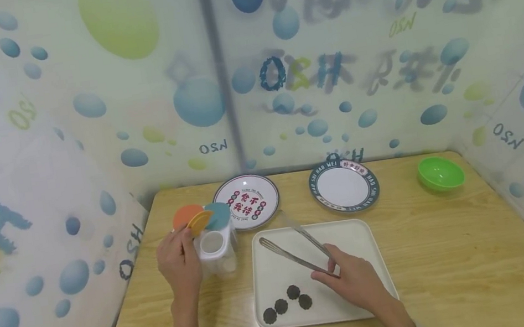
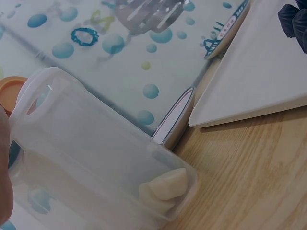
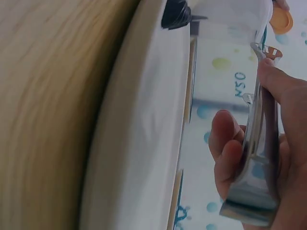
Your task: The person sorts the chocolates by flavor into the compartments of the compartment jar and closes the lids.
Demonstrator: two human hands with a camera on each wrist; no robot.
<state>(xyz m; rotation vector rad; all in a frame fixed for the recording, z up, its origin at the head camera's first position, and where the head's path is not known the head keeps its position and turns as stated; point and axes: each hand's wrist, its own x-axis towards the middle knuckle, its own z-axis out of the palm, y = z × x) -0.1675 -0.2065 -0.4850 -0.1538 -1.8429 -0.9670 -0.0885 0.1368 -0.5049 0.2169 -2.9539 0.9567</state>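
My left hand (image 1: 178, 259) pinches a small yellow-orange lid (image 1: 201, 223) above a translucent plastic canister set (image 1: 225, 261). One round opening of the set is uncovered; an orange lid (image 1: 186, 216) and a teal lid (image 1: 218, 215) show behind it. Through the canister wall, pale chunks (image 2: 168, 186) appear at the bottom in the left wrist view. My right hand (image 1: 358, 278) grips metal tongs (image 1: 295, 259), their arms spread apart over a white tray (image 1: 352, 232). Several dark, ridged round pieces (image 1: 281, 306) lie at the tray's near left; the tongs hold nothing.
Behind the tray stand a white plate with red characters (image 1: 269, 199) and a plate with a dark patterned rim (image 1: 373, 187). A green bowl (image 1: 440, 173) sits at the back right of the wooden table (image 1: 457, 264). Patterned curtains (image 1: 181, 158) close off the back and sides.
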